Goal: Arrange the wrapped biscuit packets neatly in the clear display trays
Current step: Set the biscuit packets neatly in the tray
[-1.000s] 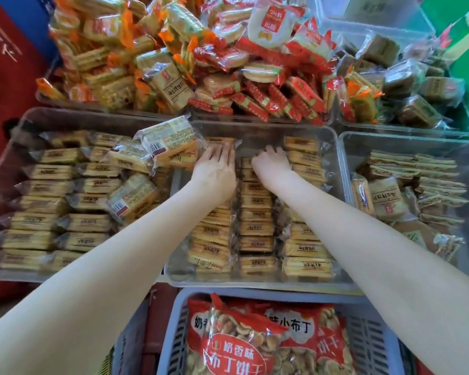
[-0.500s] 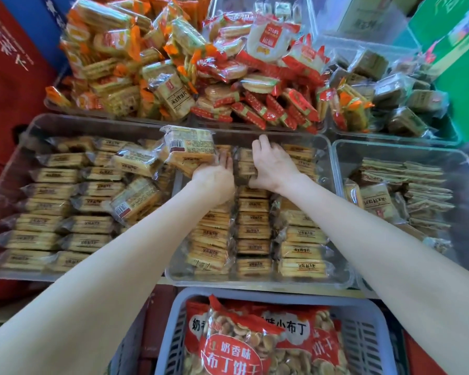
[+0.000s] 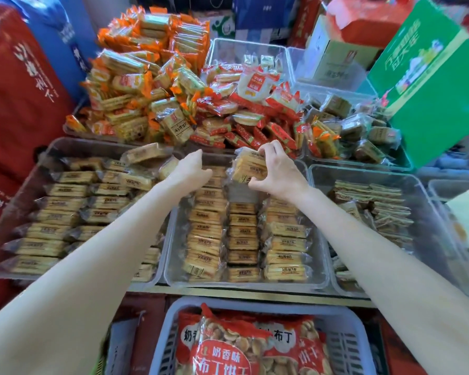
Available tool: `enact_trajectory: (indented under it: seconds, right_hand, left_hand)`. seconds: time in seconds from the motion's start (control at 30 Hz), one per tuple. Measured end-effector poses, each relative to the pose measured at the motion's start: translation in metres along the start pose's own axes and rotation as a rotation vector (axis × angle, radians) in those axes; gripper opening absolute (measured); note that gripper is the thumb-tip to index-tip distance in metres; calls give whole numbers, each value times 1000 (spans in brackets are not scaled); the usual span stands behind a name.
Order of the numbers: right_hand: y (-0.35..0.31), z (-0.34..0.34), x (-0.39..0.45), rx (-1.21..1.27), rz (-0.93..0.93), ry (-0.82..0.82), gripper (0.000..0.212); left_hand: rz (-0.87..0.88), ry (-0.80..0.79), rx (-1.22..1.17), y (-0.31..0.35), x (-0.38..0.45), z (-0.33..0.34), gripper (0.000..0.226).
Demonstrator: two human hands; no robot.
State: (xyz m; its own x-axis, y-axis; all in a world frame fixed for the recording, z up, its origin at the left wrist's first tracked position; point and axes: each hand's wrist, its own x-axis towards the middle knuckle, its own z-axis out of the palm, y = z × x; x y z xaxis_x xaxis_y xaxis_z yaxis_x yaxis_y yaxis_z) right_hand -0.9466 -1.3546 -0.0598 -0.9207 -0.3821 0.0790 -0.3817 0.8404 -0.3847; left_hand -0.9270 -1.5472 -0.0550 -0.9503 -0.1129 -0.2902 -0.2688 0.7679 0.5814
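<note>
The middle clear tray (image 3: pixel 171 239) holds three columns of wrapped yellow biscuit packets (image 3: pixel 243 231). My right hand (image 3: pixel 278 171) grips a small stack of these packets (image 3: pixel 248 165), lifted above the far end of the middle column, where bare tray floor shows. My left hand (image 3: pixel 191 170) lies knuckles up over the far end of the left column, its fingers loose on the packets there and holding nothing that I can see. The left clear tray (image 3: pixel 65 143) has rows of the same packets, with loose ones (image 3: pixel 146 152) piled at its far right corner.
A right clear tray (image 3: pixel 363 171) holds flat wafer packets. Behind the trays are heaps of orange-wrapped (image 3: pixel 146 85), red-wrapped (image 3: pixel 244 123) and dark packets (image 3: pixel 363 131). A grey basket (image 3: pixel 168 334) with red biscuit bags sits below in front. Red and green cartons stand at the sides.
My right hand has picked up a stack of packets from the far end of the middle column and lifted it. My left hand stayed near the left column. The camera tilted up.
</note>
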Motion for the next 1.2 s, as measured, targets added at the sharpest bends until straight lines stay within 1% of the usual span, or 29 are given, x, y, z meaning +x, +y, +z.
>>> enact_trajectory:
  seconds: [0.07,0.13,0.2,0.23,0.27,0.33,0.37,0.4,0.47,0.53,0.6,0.67,0.73,0.8,0.87,0.97,1.1,1.13,1.17,1.2]
  right_hand:
    - [-7,-10,-4,65,29,9,58]
    - [-14,-20,-10,194,90,1,64]
    - [-22,-33,-17,378,157,-23,80]
    - [-25,-39,-23,473,166,-41,86]
    - [-30,-46,-32,564,157,-61,86]
    - [-34,-52,-41,745,141,-108,77]
    - [-38,-55,-46,806,127,-112,70]
    - [-43,-57,-52,849,117,-103,63]
    - [-54,-61,-63,917,139,-44,54]
    - [-62,-64,-75,954,167,20,49]
    - [-70,-64,-88,942,181,82,34]
    - [-77,-63,-99,927,170,116,18]
    - [-85,-64,-108,945,175,126,9]
    - [-89,-66,-114,1092,214,127,8]
    - [-91,-71,-117,1198,240,129,9]
    - [-96,-75,-119,1104,231,178,7]
    - [-100,-73,-114,887,256,302,9]
    - [-101,-75,-114,890,245,318,10]
    - [-102,-78,-114,966,231,318,11]
    - [-103,-82,-115,1068,217,285,10]
  left_hand:
    - [26,-20,-29,2,-6,-1,58]
    - [92,-66,-241,6,-16,-7,62]
    - [220,-134,-482,12,-32,-18,61]
    - [279,-178,-563,13,-41,-23,58]
    - [334,-232,-613,14,-52,-29,55]
    - [382,-352,-654,14,-64,-38,54]
    - [397,-373,-636,14,-71,-41,57]
    - [403,-369,-618,13,-79,-42,60]
    - [378,-300,-676,12,-91,-40,61]
    - [304,-211,-821,9,-103,-35,60]
    - [244,-161,-966,4,-115,-29,62]
    - [217,-138,-1036,2,-125,-26,57]
    - [213,-179,-1066,-1,-133,-28,59]
    - [226,-273,-1132,-3,-138,-33,68]
    - [237,-303,-1156,-4,-144,-39,72]
    - [245,-281,-1142,-1,-150,-44,74]
    - [232,-232,-1112,7,-151,-47,71]
    - [221,-217,-1123,9,-151,-48,68]
    - [208,-207,-1154,10,-151,-49,66]
    - [198,-206,-1194,10,-150,-51,66]
